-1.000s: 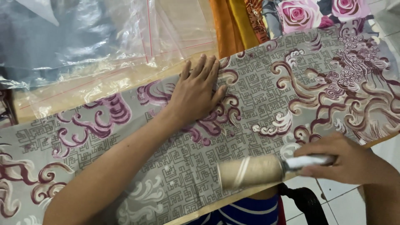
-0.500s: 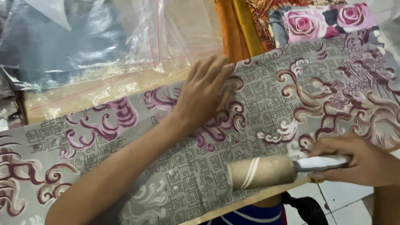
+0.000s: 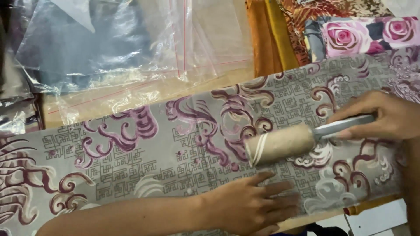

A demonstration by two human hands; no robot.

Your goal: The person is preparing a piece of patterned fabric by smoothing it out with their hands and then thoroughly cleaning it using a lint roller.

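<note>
A long strip of grey fabric (image 3: 144, 157) with maroon and white swirl patterns lies flat across the table. My left hand (image 3: 249, 203) presses palm down on its near edge, fingers spread and pointing right. My right hand (image 3: 385, 116) grips the pale handle of a lint roller (image 3: 280, 144), whose beige roll rests on the fabric just above my left fingers.
Clear plastic bags (image 3: 131, 48) are heaped behind the strip at the left. Folded orange cloth (image 3: 267, 35) and a rose-print fabric (image 3: 358, 37) lie at the back right. White floor tile (image 3: 380, 220) shows past the table's near edge at the lower right.
My left hand has shifted from the far side of the strip to its near edge. The lint roller has moved away from me and to the left, up onto the fabric's middle.
</note>
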